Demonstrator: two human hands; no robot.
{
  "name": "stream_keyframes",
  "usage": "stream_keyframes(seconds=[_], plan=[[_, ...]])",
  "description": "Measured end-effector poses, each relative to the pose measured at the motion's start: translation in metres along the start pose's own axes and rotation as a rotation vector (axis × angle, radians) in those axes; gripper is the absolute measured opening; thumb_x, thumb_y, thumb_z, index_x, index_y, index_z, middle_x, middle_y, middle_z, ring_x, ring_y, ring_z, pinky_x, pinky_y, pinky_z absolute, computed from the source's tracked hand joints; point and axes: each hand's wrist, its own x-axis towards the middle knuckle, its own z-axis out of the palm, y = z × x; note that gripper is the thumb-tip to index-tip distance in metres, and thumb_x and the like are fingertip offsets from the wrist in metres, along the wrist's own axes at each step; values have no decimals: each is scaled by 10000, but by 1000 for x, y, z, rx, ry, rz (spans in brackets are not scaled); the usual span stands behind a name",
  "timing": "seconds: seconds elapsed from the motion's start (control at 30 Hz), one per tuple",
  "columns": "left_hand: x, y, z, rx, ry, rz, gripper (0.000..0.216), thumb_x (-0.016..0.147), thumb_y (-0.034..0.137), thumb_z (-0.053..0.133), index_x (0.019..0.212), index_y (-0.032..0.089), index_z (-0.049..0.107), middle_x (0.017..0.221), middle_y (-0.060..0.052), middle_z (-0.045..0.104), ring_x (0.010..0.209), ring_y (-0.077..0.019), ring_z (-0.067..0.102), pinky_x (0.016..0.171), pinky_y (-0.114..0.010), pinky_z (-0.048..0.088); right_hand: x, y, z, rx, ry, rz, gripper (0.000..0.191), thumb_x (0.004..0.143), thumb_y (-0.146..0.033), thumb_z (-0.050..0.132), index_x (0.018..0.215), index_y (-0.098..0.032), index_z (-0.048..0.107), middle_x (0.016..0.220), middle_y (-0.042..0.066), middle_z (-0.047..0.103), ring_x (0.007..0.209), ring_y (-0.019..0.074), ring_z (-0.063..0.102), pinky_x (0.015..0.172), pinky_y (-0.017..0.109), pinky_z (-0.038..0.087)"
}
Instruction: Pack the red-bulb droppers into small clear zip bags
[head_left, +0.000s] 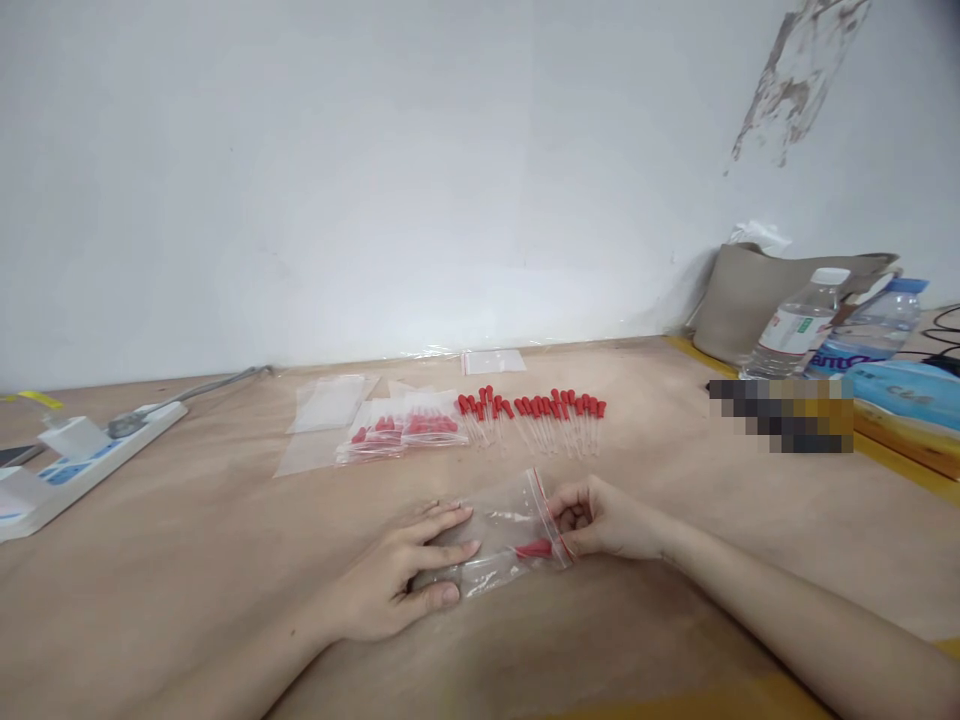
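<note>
A clear zip bag [501, 535] with a red seal strip lies on the wooden table, with red-capped droppers [534, 548] inside it. My left hand [405, 580] lies on the bag's closed end, fingers stretched flat and pressing it down. My right hand [600, 520] is curled at the bag's open end, pinching the red seal edge. Behind them a row of several loose red-capped droppers [536, 412] lies on the table. Left of that row sit two filled bags [401, 430].
Empty clear bags [330, 405] lie at the back left, another [493, 361] near the wall. A white power strip [82, 460] is at the far left. Two water bottles [799, 325], a grey bag [750, 290] and a blue pack [907, 390] stand at the right.
</note>
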Motion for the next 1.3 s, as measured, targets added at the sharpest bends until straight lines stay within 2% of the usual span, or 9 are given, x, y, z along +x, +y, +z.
stream_keyframes(seconds=[0.2,0.37,0.47,0.6,0.73,0.93,1.13,1.23,1.3], plan=[[-1,0,-4,6,-29,32,389,852,362,522,1238,353,470,1415,7,281,1299,-253,257,1051,-483,213,0,0,3,-42,2,-116,242,597,-378,716,659,-151,661,711,10,594,577,79,519,523,201,406],[-1,2,-2,16,-15,27,381,863,342,498,1243,331,475,1407,-6,306,1290,-246,282,1050,-475,227,0,-3,-13,-32,-92,-82,258,637,-386,679,752,-159,644,711,-4,576,611,81,528,562,208,433],[-1,3,-2,9,-11,-7,443,857,360,502,1289,311,418,1399,-19,328,1289,-246,284,1055,-473,227,16,-8,-31,-144,130,-31,239,663,-375,645,728,-152,588,581,-23,540,505,77,486,479,205,396],[-4,2,0,-13,35,-32,397,873,295,470,1268,274,432,1397,-23,336,1300,-227,261,1076,-466,187,55,-24,-45,-605,585,-107,102,663,-231,614,655,-167,535,616,10,581,581,114,534,534,223,398],[-7,1,3,-43,74,-67,332,900,232,406,1221,266,484,1395,-21,333,1308,-218,236,1073,-437,226,98,-39,-38,-895,660,66,111,726,-173,529,833,-153,547,868,101,631,797,194,590,625,257,424],[-6,0,5,-53,72,-79,360,876,283,466,1235,258,488,1335,-48,421,1232,-228,376,1040,-417,301,137,-45,-19,-922,666,233,296,738,-72,475,1033,-85,494,980,200,598,941,292,575,719,348,433],[-6,0,5,-33,73,-105,351,899,304,427,1243,262,488,1346,-45,410,1244,-229,358,1036,-422,300,117,-60,-20,-824,677,249,259,752,-96,484,1007,-57,500,969,216,580,894,272,578,681,314,423],[-6,-1,5,-24,67,-94,359,899,308,427,1252,268,478,1354,-41,400,1253,-232,345,1044,-435,281,84,-59,-35,-747,636,202,104,792,-189,471,792,-124,552,780,106,598,731,185,576,599,250,406],[-6,-1,5,-22,70,-90,375,888,318,448,1260,269,469,1358,-44,395,1255,-238,341,1042,-442,282,61,-49,-43,-588,603,176,175,828,-226,412,738,-148,540,602,26,527,566,122,520,513,219,377]])
